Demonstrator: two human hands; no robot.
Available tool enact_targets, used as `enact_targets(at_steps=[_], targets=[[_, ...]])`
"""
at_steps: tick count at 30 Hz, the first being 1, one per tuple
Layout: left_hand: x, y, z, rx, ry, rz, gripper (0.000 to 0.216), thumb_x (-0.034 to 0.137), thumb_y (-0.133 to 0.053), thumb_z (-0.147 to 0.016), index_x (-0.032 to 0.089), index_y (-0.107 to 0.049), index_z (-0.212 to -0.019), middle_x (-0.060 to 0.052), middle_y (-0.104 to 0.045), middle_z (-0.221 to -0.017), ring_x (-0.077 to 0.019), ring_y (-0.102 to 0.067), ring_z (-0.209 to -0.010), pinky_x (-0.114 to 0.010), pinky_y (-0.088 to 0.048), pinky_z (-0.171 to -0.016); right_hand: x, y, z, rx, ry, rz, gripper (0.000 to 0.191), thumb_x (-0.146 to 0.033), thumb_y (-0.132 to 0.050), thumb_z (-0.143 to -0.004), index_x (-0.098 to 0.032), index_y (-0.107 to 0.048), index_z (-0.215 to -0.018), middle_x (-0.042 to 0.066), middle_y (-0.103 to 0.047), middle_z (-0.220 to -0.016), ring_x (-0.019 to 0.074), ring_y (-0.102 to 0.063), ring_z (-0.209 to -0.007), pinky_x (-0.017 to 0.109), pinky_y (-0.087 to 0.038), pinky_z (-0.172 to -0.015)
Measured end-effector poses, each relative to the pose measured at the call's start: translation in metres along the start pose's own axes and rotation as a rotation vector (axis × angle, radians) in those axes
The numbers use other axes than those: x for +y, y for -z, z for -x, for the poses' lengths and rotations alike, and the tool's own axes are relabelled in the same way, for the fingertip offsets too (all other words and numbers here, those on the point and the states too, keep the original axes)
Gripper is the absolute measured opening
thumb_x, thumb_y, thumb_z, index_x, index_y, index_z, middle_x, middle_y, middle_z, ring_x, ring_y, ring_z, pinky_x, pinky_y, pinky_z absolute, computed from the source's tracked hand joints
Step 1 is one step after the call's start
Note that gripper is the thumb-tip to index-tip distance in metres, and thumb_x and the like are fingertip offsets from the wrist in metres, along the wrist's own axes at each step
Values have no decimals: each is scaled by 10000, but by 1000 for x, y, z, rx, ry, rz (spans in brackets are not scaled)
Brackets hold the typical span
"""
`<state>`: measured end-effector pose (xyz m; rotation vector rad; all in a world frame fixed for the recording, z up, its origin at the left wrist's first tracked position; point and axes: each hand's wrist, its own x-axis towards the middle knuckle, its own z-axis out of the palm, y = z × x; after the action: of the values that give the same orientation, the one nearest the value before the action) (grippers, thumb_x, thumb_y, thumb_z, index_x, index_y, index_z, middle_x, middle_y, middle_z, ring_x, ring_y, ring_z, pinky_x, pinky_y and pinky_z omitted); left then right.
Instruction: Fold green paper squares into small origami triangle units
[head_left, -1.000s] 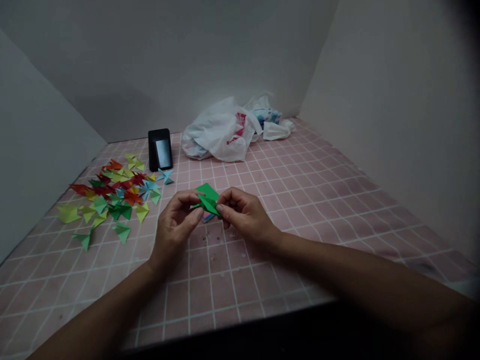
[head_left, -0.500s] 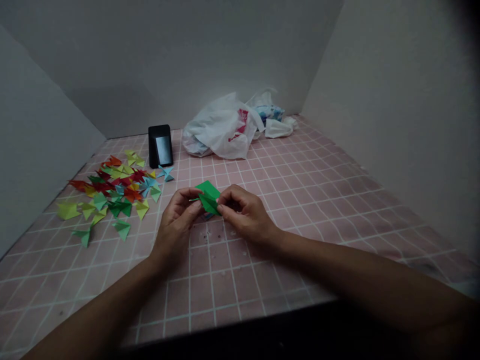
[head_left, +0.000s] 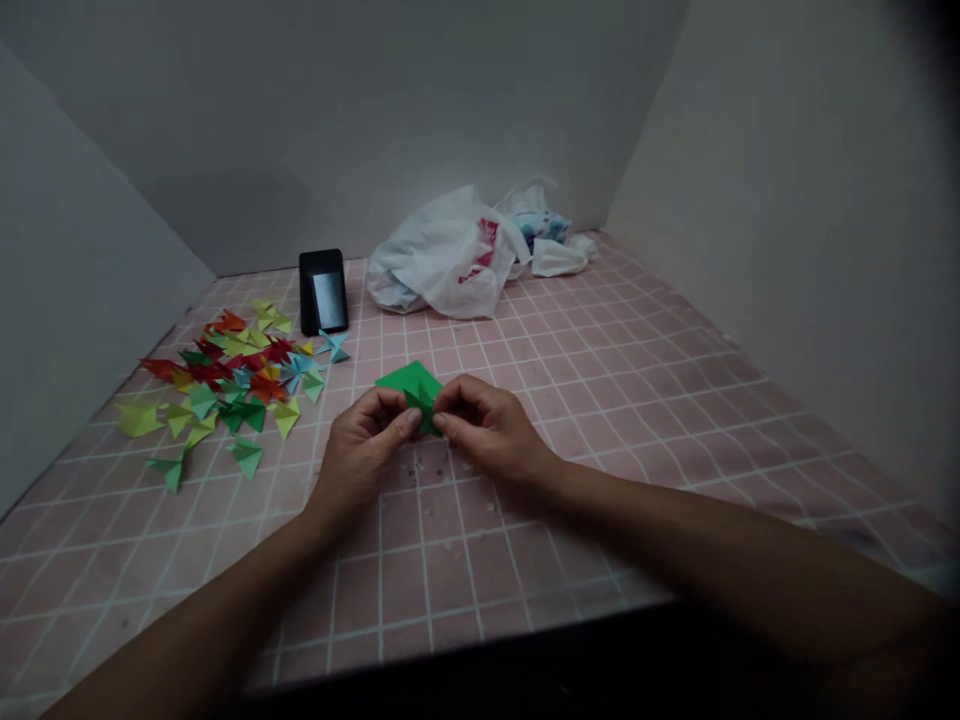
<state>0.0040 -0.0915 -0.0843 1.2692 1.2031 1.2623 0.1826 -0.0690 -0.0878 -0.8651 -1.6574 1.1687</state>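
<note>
Pinching a small folded green paper (head_left: 421,402) from its left side, the left hand (head_left: 356,445) has its thumb laid on the near face, fingers curled behind. The right hand (head_left: 499,430) grips the same piece at its right edge between thumb and fingers, so the paper sits directly between the two sets of fingertips, neither hand clearly nearer. Its long axis seems to slant from upper left down towards the wearer's right (the fingers cover both ends, so I cannot be sure), with a low point showing beside the right thumb.

Just beyond it lies a flat green sheet (head_left: 405,375), a corner pointing away from the wearer; whether the two touch is hidden. Off to the left, folded paper pieces (head_left: 240,412) in red, yellow, green and blue spread across the pink checked tablecloth (head_left: 637,380). Behind them a black phone (head_left: 313,265) stands tilted, and a white plastic bag (head_left: 442,255) slumps near the back wall (head_left: 375,100).
</note>
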Motion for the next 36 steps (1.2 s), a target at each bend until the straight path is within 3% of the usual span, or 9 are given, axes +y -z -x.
enact_targets(at_steps=[4,9,21,25,36], targets=[[2,-2,1,-11,-38,72,143,250,-809,-797,191,-690,-850,9,-698,-798,-128,-657,-714,-258,-548,-703,-2,2,0,-1,93,54,58,-216,-605,-896,-202,-587,-843,2,-598,-823,148,-557,-781,308,-442,-717],[3,0,0,-27,-78,87,129,238,-811,-813,191,-713,-883,-13,-735,-848,-152,-692,-767,-281,-585,-720,5,1,-3,59,57,-42,80,-272,-635,-907,-212,-585,-922,-5,-587,-841,135,-536,-726,294,-445,-661],[0,1,-1,-41,-95,125,140,251,-845,-806,219,-727,-873,10,-736,-824,-137,-683,-730,-265,-574,-705,10,1,-3,27,68,-89,139,-287,-695,-883,-206,-624,-971,22,-629,-924,162,-592,-822,323,-487,-735],[-1,1,-1,-68,-106,101,128,261,-838,-817,227,-731,-878,3,-734,-829,-144,-677,-742,-276,-578,-711,8,2,-2,58,123,47,39,-234,-661,-906,-210,-632,-893,18,-620,-885,167,-601,-838,328,-481,-758],[1,0,2,-40,-151,49,112,246,-838,-818,229,-746,-880,-5,-726,-862,-152,-681,-794,-281,-596,-760,1,3,0,90,332,225,147,-146,-589,-925,-210,-565,-795,11,-584,-785,156,-569,-748,315,-440,-689]])
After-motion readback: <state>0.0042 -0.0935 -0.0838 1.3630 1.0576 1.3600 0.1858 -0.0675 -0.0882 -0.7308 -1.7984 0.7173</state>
